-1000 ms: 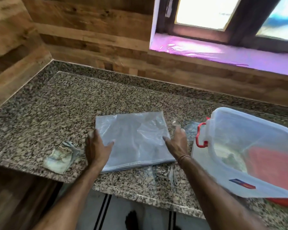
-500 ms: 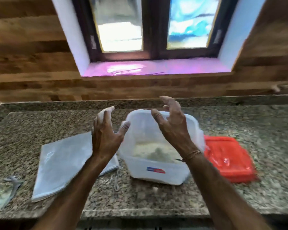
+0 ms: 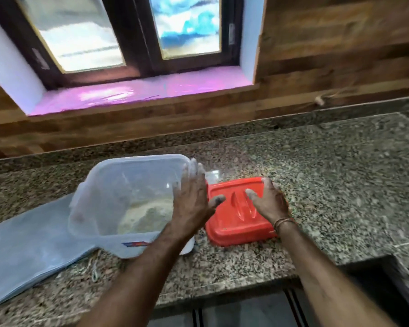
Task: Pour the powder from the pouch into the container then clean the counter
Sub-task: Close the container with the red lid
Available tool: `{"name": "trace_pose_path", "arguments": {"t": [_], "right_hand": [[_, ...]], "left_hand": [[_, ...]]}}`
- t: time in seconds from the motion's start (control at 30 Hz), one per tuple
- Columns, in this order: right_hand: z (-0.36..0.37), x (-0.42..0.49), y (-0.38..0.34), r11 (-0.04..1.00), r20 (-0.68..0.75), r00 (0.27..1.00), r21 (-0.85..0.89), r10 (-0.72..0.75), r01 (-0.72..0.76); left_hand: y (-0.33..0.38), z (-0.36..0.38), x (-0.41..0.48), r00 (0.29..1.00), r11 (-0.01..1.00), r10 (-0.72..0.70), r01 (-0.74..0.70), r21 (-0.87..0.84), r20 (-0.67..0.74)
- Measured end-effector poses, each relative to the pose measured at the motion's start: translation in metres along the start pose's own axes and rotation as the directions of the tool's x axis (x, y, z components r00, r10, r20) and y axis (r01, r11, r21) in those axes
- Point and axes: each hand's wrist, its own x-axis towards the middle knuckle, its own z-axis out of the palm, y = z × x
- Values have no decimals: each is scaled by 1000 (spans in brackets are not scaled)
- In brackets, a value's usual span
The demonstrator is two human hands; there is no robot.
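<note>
A translucent, square plastic container (image 3: 128, 204) with a small blue-and-red label on its near wall is seen standing on the speckled granite desk (image 3: 328, 175), and a heap of pale, off-white powder (image 3: 147, 215) is seen inside it, against the bottom. A flat, emptied clear plastic pouch (image 3: 31, 251) is laid on the desk to the left of the container, with its right edge tucked beneath the container's near-left corner. A red, rounded-square plastic lid (image 3: 236, 223) is laid flat on the desk just to the right of the container, its left edge close against the container's right wall.

The left hand (image 3: 191, 204) is held over the container's right rim, its fingers (image 3: 194, 171) spread and dusted white; the thumb is stretched to the right over the lid's left edge. Whether the palm is touching the rim cannot be told. The right hand (image 3: 269, 201) is held palm-down over the right half of the lid, with fingers apart and bent toward the lid's far-right edge and the thumb pointed at the raised ridge in its middle; nothing is clamped, and contact with the lid cannot be confirmed. A thread band (image 3: 285, 221) is worn on the right wrist.
</note>
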Motion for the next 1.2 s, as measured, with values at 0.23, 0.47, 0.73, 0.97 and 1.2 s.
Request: {"name": "trace_pose_path", "arguments": {"t": [0.23, 0.47, 0.73, 0.97, 1.2], "right_hand": [[16, 26, 83, 960, 164, 946, -20, 278, -278], [37, 33, 77, 950, 108, 953, 104, 283, -294], [12, 32, 91, 662, 229, 934, 660, 273, -356], [-65, 45, 91, 399, 172, 962, 883, 213, -246], [-111, 30, -6, 332, 169, 984, 932, -51, -143]], "left_hand": [[14, -3, 37, 985, 985, -169, 169, 33, 22], [18, -2, 47, 972, 972, -233, 233, 21, 21], [18, -3, 46, 972, 972, -233, 233, 17, 25], [20, -8, 41, 977, 972, -206, 210, -107, 51], [4, -72, 22, 968, 656, -248, 139, -741, -38]]}}
